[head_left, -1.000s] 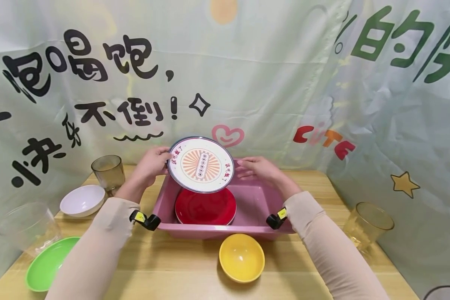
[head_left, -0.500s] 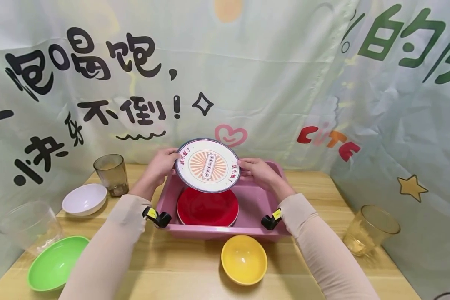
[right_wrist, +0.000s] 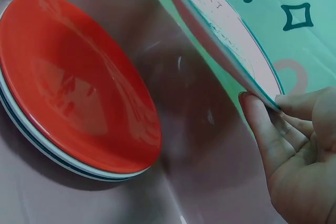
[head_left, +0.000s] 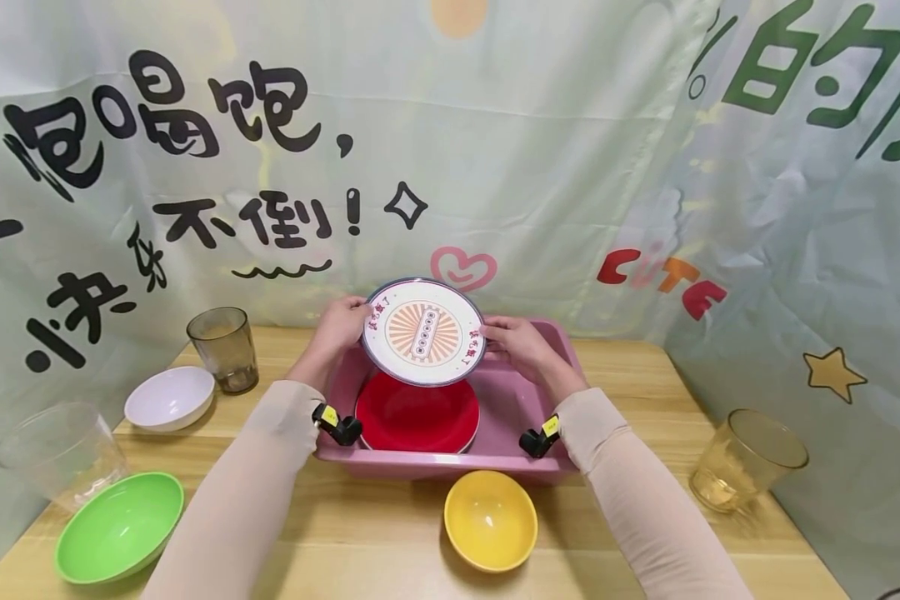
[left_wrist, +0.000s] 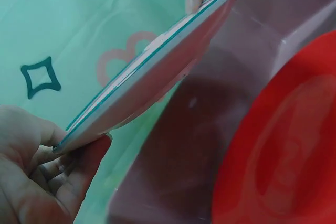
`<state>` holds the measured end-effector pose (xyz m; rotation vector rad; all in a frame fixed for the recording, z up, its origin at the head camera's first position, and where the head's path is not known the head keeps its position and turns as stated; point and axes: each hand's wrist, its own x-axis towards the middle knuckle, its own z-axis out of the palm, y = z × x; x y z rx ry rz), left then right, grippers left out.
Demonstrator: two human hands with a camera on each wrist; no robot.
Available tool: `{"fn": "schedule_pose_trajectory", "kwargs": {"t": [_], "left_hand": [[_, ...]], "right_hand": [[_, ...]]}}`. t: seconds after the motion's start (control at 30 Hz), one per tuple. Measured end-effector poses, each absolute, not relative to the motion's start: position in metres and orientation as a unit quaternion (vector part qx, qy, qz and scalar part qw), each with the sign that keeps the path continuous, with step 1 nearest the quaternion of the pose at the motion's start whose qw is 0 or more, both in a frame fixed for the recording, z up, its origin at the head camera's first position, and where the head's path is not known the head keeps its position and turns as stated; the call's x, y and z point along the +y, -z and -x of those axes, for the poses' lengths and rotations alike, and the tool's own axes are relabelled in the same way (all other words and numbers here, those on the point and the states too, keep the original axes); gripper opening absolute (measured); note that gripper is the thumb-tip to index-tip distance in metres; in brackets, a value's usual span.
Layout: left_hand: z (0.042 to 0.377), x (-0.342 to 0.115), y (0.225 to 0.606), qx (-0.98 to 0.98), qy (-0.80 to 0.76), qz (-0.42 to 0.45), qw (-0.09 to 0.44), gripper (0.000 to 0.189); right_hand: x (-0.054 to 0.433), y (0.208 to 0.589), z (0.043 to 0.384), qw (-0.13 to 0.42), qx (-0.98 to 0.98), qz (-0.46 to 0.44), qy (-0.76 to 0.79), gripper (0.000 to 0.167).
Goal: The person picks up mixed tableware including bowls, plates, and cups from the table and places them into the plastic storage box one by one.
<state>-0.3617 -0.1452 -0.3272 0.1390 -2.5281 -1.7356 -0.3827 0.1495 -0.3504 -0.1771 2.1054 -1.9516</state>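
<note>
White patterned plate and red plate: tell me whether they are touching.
Apart. The right wrist view shows the white patterned plate tilted, with a bare stretch of the pink tub plainly visible between it and the red plate.

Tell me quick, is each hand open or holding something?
Left hand: holding the white plate by its rim.
Right hand: holding the white plate's opposite side.

A plate (head_left: pixel 423 333) is above the back of a tub (head_left: pixel 510 406), between left hand (head_left: pixel 341 323) and right hand (head_left: pixel 521 343). Stacked plates (head_left: pixel 418 417) lie inside at left; a bowl (head_left: pixel 491 522) stands in front.
</note>
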Motion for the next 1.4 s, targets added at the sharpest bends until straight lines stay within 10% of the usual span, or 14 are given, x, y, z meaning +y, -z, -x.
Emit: {"fn": "schedule_pose_trajectory", "kwargs": {"t": [1.4], "left_hand": [[0.372, -0.133, 0.358, -0.967, 0.243, 0.042, 0.068, 0.026]], "right_hand": [[0.152, 0.375, 0.384, 0.219, 0.817, 0.061, 0.529, 0.012]]}}
